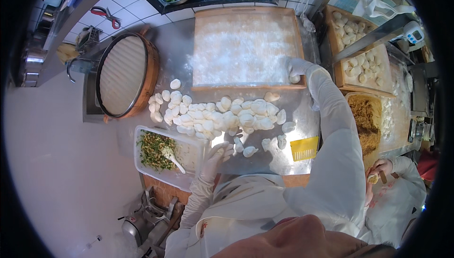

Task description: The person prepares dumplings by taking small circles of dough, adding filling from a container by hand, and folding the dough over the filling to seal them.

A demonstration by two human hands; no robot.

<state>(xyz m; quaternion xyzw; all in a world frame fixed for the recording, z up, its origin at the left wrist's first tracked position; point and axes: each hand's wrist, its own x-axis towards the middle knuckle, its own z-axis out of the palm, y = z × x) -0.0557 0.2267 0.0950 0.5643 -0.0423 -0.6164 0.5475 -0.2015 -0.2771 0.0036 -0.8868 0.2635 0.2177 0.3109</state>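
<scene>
My gloved right hand (298, 67) reaches to the near right corner of a floured wooden tray (244, 48). Its fingers close around a pale dough piece (294, 79) low in that corner; the hand hides part of it. Toward me, my gloved left hand (219, 153) is open and holds nothing, its fingers apart. It hovers beside the right end of a plastic tub (189, 141) containing a chopped green filling (152, 149) and a white spoon (175, 160). Beyond it, a heap of floured dough pieces (220, 118) spreads over the steel table (248, 167).
A round wooden-rimmed steamer (122, 75) stands left, near a sink (90, 98). A yellow scraper (304, 148) lies right. Farther right are wooden trays of dumplings (365, 64), a tub of brown filling (365, 126) and a co-worker's hands (379, 171) holding dough.
</scene>
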